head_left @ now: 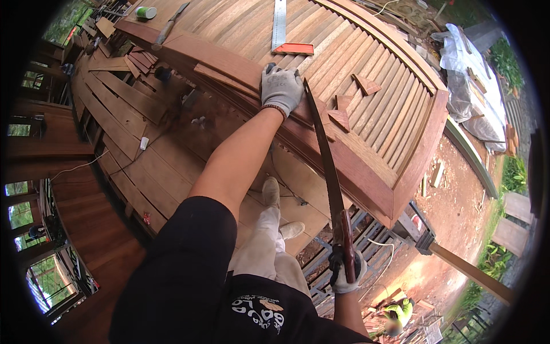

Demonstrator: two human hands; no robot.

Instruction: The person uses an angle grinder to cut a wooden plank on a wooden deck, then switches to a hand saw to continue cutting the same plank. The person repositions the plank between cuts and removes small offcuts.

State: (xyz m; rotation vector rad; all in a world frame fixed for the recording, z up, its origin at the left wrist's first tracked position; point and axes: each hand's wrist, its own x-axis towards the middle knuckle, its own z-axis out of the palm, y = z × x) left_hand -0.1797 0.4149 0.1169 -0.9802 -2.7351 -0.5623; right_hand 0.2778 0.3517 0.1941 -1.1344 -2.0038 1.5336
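My left hand (282, 89), in a grey glove, presses with curled fingers on a reddish wooden strip (225, 79) along the near edge of a louvred wooden panel (372, 57). My right hand (345, 269), also gloved, grips the dark wooden handle of a long handsaw (324, 155). The blade rises beside my left hand, lying across the panel's edge. Small triangular wood offcuts (365, 83) lie on the louvres to the right. A metal square (292, 47) with an orange stock rests above my left hand.
A chisel-like tool (166, 31) and a green-white can (146, 12) sit at the panel's far left. Plank flooring (132, 178) with cords is below. Plastic-covered material (472, 92) stands at the right. A person in bright yellow (401, 309) is at the lower right.
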